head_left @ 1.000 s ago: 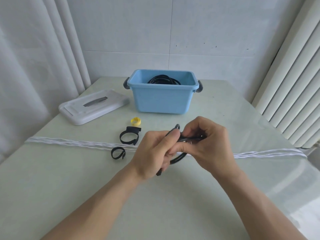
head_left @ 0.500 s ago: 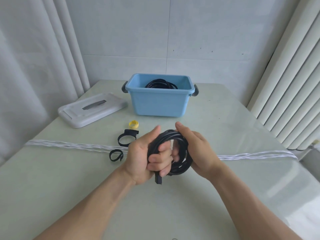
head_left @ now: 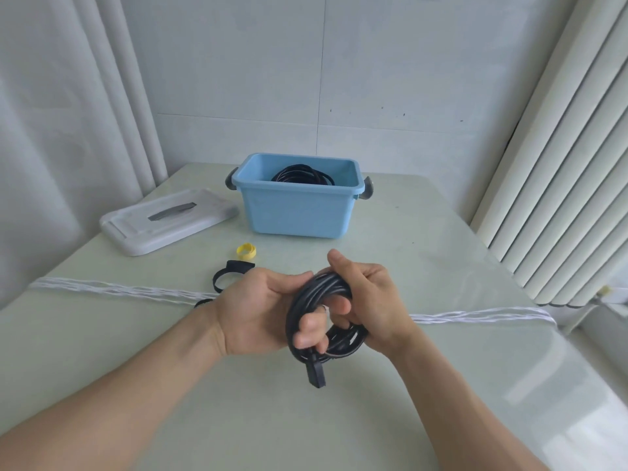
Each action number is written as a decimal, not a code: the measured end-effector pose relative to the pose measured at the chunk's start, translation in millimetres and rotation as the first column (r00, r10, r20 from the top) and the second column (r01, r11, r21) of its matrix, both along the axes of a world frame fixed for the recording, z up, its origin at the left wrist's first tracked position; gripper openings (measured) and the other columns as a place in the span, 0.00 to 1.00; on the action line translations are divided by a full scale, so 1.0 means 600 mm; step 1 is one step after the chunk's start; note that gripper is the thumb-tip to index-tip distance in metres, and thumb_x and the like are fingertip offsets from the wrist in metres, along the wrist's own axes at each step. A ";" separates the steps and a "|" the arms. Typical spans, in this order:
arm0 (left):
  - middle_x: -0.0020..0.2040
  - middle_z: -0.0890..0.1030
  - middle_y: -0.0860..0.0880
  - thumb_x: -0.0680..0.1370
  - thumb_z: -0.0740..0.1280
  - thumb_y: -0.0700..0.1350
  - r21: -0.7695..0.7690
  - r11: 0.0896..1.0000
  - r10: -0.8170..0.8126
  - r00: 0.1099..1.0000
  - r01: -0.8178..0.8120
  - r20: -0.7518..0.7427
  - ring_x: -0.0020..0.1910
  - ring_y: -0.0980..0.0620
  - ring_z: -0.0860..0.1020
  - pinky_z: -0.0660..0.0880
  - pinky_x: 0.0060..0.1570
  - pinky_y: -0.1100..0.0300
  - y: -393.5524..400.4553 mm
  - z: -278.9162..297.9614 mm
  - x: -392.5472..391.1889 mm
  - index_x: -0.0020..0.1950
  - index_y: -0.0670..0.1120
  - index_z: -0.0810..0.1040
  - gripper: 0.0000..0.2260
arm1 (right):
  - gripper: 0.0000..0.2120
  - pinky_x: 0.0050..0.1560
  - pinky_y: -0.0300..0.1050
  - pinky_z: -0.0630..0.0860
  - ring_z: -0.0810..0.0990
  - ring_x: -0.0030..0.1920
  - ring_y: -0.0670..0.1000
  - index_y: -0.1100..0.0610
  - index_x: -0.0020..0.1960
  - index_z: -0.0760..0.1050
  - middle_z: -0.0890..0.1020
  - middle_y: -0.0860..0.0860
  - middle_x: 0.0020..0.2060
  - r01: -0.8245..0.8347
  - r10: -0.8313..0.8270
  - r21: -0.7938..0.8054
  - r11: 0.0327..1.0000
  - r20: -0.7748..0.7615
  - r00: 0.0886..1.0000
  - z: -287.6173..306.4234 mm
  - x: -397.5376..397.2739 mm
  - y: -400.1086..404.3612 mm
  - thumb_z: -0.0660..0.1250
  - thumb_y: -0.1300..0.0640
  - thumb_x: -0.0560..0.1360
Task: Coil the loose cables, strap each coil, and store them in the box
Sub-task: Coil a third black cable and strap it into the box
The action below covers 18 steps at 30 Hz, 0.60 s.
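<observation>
Cable coil [head_left: 319, 297]: black, round-jacketed, wound into several stacked loops that form a compact ring. I hold it above the table [head_left: 424, 253], in front of my chest and nearer to me than the box [head_left: 295, 212]. One free end hangs from the bottom of the ring and ends in a black rectangular plug [head_left: 316, 372] that points down.

My left hand [head_left: 261, 314] grips the left side of the ring: the thumb lies over the top of the loops and the fingers curl through the centre opening. My right hand [head_left: 367, 300] clasps the right side, thumb raised over the top edge and fingers wrapped round the loops from behind. Both hands are clenched on the coil. I see no strap round it.

The box is light blue plastic with dark side handles, open at the top, standing at the far middle of the table. A second black coil [head_left: 302, 175] lies inside it. The grey lid [head_left: 166, 219] rests flat on the table to the left of the box.

Between box and hands lie a small yellow strap roll [head_left: 246, 251] and a black strap loop [head_left: 231, 273]; another black strap [head_left: 202, 303] is mostly hidden behind my left wrist. A white twisted cord [head_left: 119, 288] runs across the table from left to right, passing behind my hands.
</observation>
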<state>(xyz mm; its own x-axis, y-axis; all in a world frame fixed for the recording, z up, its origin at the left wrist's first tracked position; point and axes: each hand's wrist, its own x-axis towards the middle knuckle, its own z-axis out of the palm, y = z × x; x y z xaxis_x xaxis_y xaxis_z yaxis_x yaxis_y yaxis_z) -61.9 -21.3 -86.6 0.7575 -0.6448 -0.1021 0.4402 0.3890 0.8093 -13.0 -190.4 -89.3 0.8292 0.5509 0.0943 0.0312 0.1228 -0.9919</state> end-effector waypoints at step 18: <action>0.18 0.54 0.53 0.67 0.56 0.48 -0.210 0.363 0.931 0.361 -0.908 0.048 0.18 0.54 0.50 0.51 0.24 0.60 0.188 0.020 -0.010 0.24 0.49 0.62 0.11 | 0.08 0.44 0.44 0.77 0.80 0.41 0.49 0.51 0.51 0.81 0.81 0.44 0.38 0.198 -0.106 -0.193 0.961 0.404 0.908 -0.061 0.000 0.059 0.63 0.56 0.82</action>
